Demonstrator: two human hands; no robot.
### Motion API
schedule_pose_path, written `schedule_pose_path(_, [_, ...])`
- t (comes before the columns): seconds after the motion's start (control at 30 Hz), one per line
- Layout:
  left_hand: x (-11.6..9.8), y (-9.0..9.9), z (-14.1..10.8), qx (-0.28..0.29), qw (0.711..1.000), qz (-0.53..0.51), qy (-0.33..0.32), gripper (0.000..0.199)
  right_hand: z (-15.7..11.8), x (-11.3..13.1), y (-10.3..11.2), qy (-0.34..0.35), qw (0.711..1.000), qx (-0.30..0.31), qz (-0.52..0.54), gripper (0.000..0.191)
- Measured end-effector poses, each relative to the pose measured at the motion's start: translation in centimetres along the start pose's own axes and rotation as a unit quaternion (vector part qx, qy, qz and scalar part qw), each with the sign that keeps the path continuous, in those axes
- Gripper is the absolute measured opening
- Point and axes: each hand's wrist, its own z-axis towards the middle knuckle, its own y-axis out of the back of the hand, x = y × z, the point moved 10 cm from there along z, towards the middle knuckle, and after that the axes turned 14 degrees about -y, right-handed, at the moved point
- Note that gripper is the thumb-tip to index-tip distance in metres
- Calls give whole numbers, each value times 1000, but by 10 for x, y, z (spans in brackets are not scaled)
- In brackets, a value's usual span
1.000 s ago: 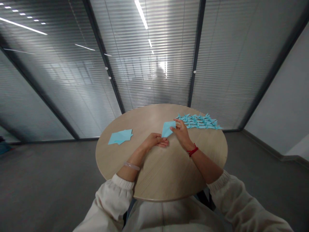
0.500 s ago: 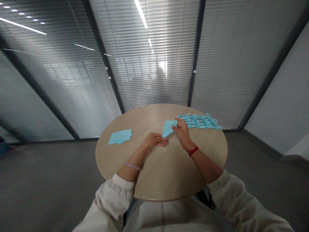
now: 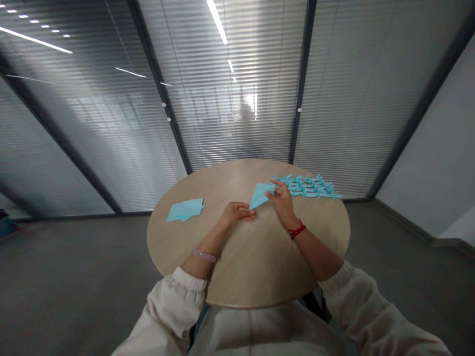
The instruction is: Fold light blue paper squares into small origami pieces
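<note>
While the left hand (image 3: 236,212) pinches the near tip of the folded blue paper (image 3: 260,194) and the right hand (image 3: 282,203) its far right corner, the paper between these grips is probably best held lightly taut, edges aligned before creasing.

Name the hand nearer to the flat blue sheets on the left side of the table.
Left. The left hand is to the right of the flat blue sheets, apart from them; the right hand is farther right, at the folded paper's right end.
</note>
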Motion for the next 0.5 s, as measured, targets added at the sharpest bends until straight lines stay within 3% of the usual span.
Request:
schedule_pose_path(0.13, [-7, 4, -1, -23, 1000, 5, -4, 35, 0, 2, 2, 4, 1000, -9, 0, 49])
schedule_pose_path(0.5, [5, 5, 4, -22, 999, -33, -22, 41, 3, -3, 6, 13, 1000, -19, 18, 48])
